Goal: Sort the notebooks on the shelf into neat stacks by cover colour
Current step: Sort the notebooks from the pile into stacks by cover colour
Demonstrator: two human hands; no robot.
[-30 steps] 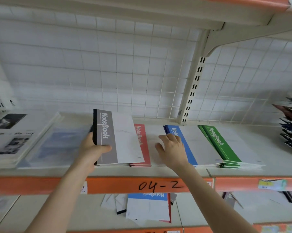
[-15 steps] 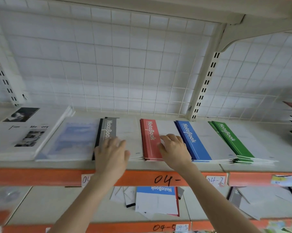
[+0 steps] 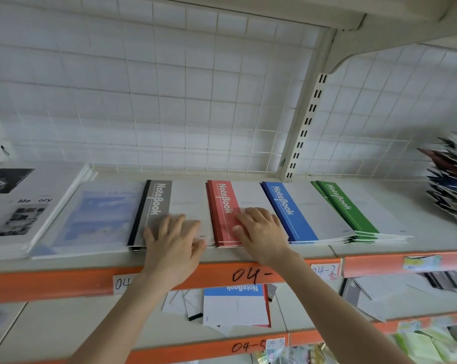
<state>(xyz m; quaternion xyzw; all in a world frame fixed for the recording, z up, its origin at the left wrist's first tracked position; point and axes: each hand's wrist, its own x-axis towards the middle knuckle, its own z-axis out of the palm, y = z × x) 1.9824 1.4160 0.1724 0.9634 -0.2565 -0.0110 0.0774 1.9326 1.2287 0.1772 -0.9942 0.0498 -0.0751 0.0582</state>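
Four notebook stacks lie side by side on the upper shelf (image 3: 379, 248): grey (image 3: 159, 203), red (image 3: 222, 206), blue (image 3: 287, 208) and green (image 3: 343, 206). My left hand (image 3: 173, 240) lies flat with spread fingers on the grey stack's white cover near its front edge. To its right, my right hand (image 3: 261, 232) rests on the front of the red stack, fingers straight, beside the blue stack's spine.
Left of the grey stack lie a pale blue booklet (image 3: 90, 216) and photo-covered booklets (image 3: 19, 206). A messy dark pile (image 3: 450, 185) stands at far right. The lower shelf holds loose notebooks, one blue-topped (image 3: 235, 303). A slotted upright (image 3: 306, 122) rises behind.
The left hand laid the grey notebook flat on its stack and now rests on it. The right hand moved from beside the blue stack onto the red one.
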